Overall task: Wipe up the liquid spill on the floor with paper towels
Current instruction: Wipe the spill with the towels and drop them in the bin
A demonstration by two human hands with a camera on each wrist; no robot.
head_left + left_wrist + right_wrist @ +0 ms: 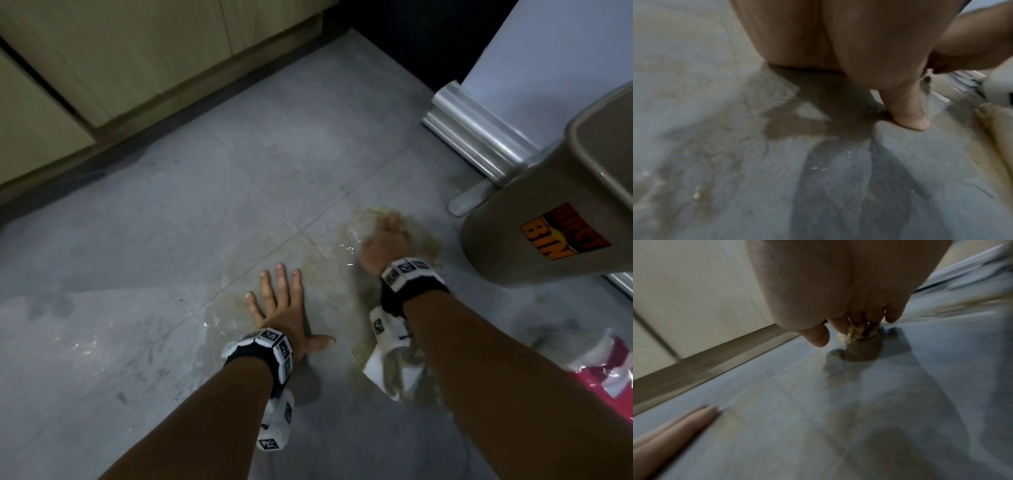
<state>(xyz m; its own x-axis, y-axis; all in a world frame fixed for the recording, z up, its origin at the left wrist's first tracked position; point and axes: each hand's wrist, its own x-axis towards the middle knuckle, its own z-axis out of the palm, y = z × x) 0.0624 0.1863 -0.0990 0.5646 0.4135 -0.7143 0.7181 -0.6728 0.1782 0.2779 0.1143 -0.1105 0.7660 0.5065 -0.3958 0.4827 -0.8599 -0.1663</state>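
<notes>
A yellowish spill spreads over the grey floor tiles between my hands and shows as a brown film in the left wrist view. My left hand lies flat on the floor with fingers spread, its thumb touching the tile. My right hand is blurred over the far part of the spill, and its curled fingers grip a soaked wad of paper towel. A second stained, crumpled paper towel lies on the floor under my right forearm.
A tan dust bin stands close on the right, with a grey pedal at its foot. A white appliance with a metal base is behind it. Beige cabinets line the back. A red and white pack lies at the right.
</notes>
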